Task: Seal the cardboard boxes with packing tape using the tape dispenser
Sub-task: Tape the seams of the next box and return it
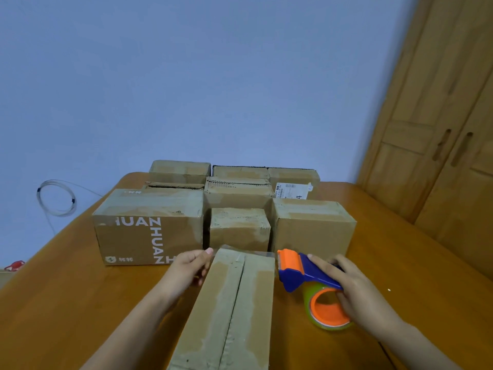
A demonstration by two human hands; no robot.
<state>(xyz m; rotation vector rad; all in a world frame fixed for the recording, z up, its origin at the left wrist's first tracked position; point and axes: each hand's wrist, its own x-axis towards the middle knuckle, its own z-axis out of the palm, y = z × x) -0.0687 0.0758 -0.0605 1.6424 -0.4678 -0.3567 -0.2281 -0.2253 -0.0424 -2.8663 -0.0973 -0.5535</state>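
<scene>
Cardboard box [232,311] lies lengthwise on the table [66,303] between both hands. Left hand [188,265] grips its far left corner; right hand [349,287] holds the blue-and-orange tape dispenser [306,276] just beside the far right corner, clear tape spanning the far edge. Stacked boxes [232,204] crowd close behind; bare table flanks both sides.

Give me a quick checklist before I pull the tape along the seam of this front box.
1. Left hand steadies the front box at its far left corner: ok.
2. Right hand grips the tape dispenser: ok.
3. Dispenser lined up on the centre seam: not ok, it sits off the box's right side.
4. Flaps closed along the seam: ok.
5. Tape end stuck to the far edge: cannot tell.
</scene>
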